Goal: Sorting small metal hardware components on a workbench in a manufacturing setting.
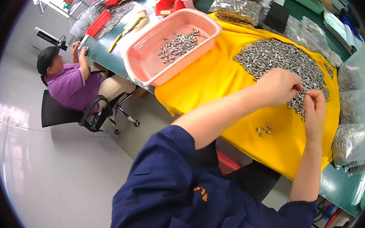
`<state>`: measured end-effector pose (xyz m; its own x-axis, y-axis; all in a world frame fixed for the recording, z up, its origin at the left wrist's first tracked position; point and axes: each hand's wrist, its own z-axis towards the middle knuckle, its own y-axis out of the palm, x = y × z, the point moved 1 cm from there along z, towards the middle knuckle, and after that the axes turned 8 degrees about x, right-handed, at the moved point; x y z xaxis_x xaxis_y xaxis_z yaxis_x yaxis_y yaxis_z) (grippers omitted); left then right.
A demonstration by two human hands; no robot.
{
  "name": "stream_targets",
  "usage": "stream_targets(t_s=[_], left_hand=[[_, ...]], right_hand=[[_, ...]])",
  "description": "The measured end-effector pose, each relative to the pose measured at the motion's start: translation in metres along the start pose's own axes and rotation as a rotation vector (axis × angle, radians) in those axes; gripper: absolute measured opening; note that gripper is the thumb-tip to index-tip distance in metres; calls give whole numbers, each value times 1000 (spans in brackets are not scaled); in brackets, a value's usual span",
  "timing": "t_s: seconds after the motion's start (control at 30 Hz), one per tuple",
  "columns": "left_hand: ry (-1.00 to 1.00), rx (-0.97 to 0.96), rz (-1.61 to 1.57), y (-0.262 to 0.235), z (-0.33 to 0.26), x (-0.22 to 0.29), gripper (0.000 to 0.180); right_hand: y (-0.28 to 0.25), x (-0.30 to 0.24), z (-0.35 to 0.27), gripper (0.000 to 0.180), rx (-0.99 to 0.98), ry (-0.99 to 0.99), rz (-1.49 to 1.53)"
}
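A wide pile of small shiny metal pieces [287, 57], short and cylinder-like, is spread over a yellow cloth [198, 94]. At the pile's near edge my left hand [279, 87] is closed, its fingertips pinched together. My right hand [315, 110] meets it there, thumb and fingers also pinched. Whatever lies between the fingertips is too small to make out against the metal behind. Several loose metal pieces [263, 130] lie apart on the cloth, nearer to me. More pieces rest in a pink plastic basket [146, 76] to the left.
Clear bags of metal parts [238, 4] are stacked at the back, beside a black box [277, 17]. Other filled bags [351, 141] line the right side. A person in purple [72, 85] sits at the green table on the left; another person's hands show far right.
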<state>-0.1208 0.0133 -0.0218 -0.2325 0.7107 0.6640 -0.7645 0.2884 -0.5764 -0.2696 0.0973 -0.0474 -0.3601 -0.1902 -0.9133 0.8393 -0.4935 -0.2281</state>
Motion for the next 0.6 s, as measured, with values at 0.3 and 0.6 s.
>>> stream_targets(t_s=[0.3, 0.6], left_hand=[[-580, -86, -876, -3, -10, -28, 16], [-555, -108, -832, 4, -10, -22, 14]], right_hand=[[16, -17, 1, 6, -59, 49, 66], [13, -19, -3, 5, -88, 53, 54]])
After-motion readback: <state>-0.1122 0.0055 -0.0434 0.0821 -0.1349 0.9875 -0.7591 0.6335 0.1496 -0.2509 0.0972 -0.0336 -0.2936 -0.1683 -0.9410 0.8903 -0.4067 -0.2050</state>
